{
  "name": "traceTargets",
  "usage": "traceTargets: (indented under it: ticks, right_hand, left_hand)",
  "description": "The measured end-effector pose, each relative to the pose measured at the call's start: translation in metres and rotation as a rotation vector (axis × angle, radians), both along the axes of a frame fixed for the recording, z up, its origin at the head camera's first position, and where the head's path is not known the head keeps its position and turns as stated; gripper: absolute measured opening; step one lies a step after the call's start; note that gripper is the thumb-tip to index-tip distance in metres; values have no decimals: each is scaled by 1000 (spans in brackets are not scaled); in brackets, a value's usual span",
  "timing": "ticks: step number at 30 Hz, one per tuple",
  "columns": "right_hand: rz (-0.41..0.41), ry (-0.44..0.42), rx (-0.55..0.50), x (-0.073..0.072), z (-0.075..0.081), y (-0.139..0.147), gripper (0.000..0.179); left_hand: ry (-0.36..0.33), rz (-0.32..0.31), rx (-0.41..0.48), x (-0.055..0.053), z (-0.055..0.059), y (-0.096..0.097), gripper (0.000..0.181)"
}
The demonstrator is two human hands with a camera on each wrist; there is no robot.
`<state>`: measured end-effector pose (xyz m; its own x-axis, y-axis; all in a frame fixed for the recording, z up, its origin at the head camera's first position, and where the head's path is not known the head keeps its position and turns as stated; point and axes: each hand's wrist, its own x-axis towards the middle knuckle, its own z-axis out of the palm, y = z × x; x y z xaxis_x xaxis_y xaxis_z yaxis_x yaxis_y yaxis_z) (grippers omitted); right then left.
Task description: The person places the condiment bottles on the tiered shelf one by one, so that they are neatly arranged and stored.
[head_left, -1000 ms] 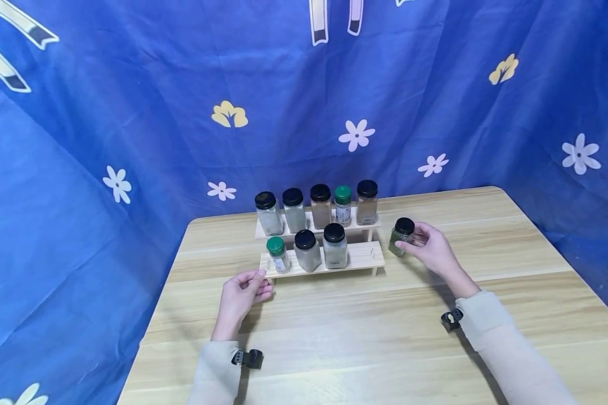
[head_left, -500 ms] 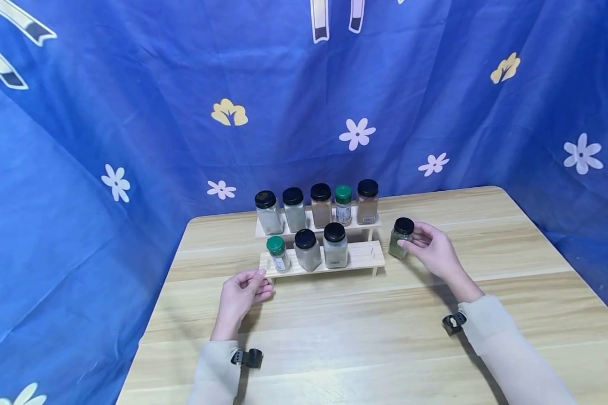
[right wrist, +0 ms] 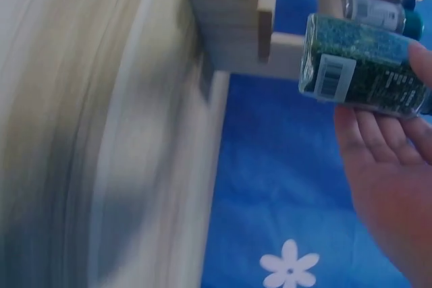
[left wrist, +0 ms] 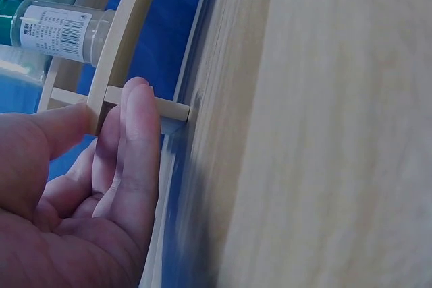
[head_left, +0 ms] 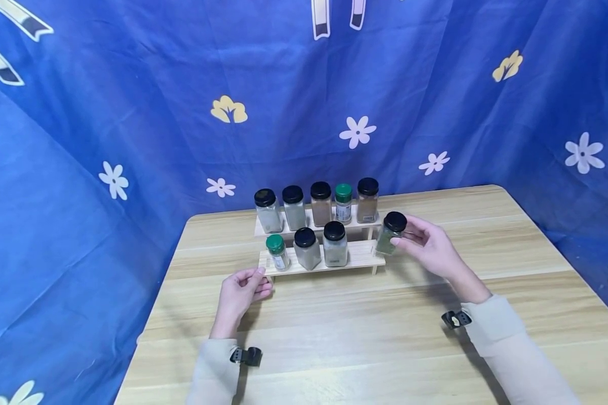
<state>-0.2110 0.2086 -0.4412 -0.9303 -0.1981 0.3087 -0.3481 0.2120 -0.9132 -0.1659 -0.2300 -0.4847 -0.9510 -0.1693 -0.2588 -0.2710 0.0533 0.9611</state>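
My right hand (head_left: pixel 432 247) grips a black-capped glass spice jar (head_left: pixel 388 237) of green dried herbs between thumb and fingers. In the head view the jar leans slightly and overlaps the right end of the lower shelf of a pale wooden spice rack (head_left: pixel 363 256). The right wrist view shows a barcode label (right wrist: pixel 334 77) on the jar. My left hand (head_left: pixel 241 293) pinches the left end of that shelf, thumb on top and fingers beneath. Along the lower shelf stand a green-capped jar (head_left: pixel 278 253) and two black-capped jars, one of them a grey jar (head_left: pixel 307 250).
On the rack's upper step several jars stand in a row, among them a green-capped jar (head_left: pixel 343 203) and a brown spice jar (head_left: pixel 367 202) at the right end. A blue flowered cloth (head_left: pixel 294 112) hangs behind the wooden table (head_left: pixel 324 337).
My right hand has lifted the herb jar and carried it left, from beside the rack to the lower shelf's right end. The left hand keeps its hold on the shelf.
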Motion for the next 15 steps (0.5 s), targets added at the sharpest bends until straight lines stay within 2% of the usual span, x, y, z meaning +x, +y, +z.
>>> traceTargets:
  ticks: [6, 15]
  right_hand:
    - [95, 9, -1, 4, 3, -20, 53]
    - [140, -23, 16, 2, 2, -39, 57]
  left_hand:
    - [0, 5, -7, -1, 2, 0, 39]
    - [2, 6, -17, 1, 0, 0, 41]
